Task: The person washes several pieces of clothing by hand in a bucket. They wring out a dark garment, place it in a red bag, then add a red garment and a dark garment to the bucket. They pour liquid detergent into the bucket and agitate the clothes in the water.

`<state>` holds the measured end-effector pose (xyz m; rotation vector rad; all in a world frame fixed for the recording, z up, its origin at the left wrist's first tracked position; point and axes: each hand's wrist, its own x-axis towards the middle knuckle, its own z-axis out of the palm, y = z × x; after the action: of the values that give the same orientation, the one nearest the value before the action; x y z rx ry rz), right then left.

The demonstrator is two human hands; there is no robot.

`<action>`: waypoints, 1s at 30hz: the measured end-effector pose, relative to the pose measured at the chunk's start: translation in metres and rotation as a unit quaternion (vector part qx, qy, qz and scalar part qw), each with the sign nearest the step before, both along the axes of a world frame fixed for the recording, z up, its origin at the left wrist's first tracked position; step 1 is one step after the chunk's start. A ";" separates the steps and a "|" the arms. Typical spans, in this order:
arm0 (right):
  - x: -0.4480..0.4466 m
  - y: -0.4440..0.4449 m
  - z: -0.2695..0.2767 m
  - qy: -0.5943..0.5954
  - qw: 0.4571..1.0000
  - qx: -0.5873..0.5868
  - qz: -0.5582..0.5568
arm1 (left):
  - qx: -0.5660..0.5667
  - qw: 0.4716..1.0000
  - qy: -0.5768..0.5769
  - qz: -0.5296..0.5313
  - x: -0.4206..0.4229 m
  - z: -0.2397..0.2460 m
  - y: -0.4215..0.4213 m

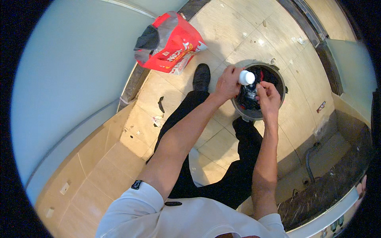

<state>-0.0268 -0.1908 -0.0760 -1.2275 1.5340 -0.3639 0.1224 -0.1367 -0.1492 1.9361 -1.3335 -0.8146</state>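
Observation:
My left hand (230, 82) is closed around a white-capped bottle (246, 77), held over the left side of a round grey bucket (247, 114). Most of the bottle's body is hidden by the hand and the cap. Beside it, my right hand (268, 96) hangs over the bucket with thumb and fingertips drawn together; whether something small is between them cannot be told. Inside the bucket lies a dark mass (250, 96) with red bits and whitish patches.
A red printed bag (186, 41) with dark material at its mouth stands by the frosted panel at upper left. Scraps, a black strip (161, 104) and a small wrapper (321, 107) lie on the tiled floor. A grey hose (309, 163) runs at right.

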 end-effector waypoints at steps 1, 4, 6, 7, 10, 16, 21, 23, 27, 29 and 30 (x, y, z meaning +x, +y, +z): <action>0.001 -0.001 -0.001 -0.017 1.000 0.009 -0.003 | 0.002 1.000 0.000 0.002 0.000 -0.003 0.000; 0.011 0.002 -0.016 -0.067 0.998 0.019 -0.005 | -0.041 0.998 -0.006 0.037 -0.002 -0.013 0.003; 0.022 0.002 -0.022 -0.013 0.999 -0.019 0.036 | -0.093 0.995 -0.011 0.036 -0.001 -0.021 -0.003; 0.026 0.002 -0.022 0.003 0.999 -0.020 0.045 | -0.085 0.996 -0.007 0.033 -0.002 -0.023 -0.005; 0.028 -0.002 -0.019 -0.047 0.996 0.062 -0.041 | -0.068 0.997 0.002 0.032 0.004 -0.026 -0.006; 0.020 -0.005 -0.038 -0.072 0.982 0.134 -0.114 | -0.064 0.993 0.005 0.096 0.009 -0.035 -0.011; 0.044 -0.003 -0.044 -0.142 0.958 0.182 -0.170 | -0.057 0.986 0.004 0.159 0.015 -0.055 -0.016; 0.057 -0.001 -0.042 -0.158 0.956 0.176 -0.172 | -0.042 0.985 -0.011 0.168 0.022 -0.069 -0.015; 0.074 0.002 -0.036 -0.193 0.946 0.186 -0.180 | -0.023 0.984 -0.037 0.173 0.040 -0.087 -0.011; 0.073 0.002 -0.040 -0.201 0.945 0.182 -0.182 | -0.017 0.984 -0.044 0.171 0.046 -0.099 -0.011; 0.074 0.002 -0.041 -0.213 0.939 0.188 -0.195 | -0.011 0.984 -0.051 0.173 0.053 -0.106 -0.011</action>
<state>0.0476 -0.1889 -0.1172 -0.4977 1.3748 -0.5278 0.1751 -0.1481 -0.2552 2.1340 -1.0136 -0.5340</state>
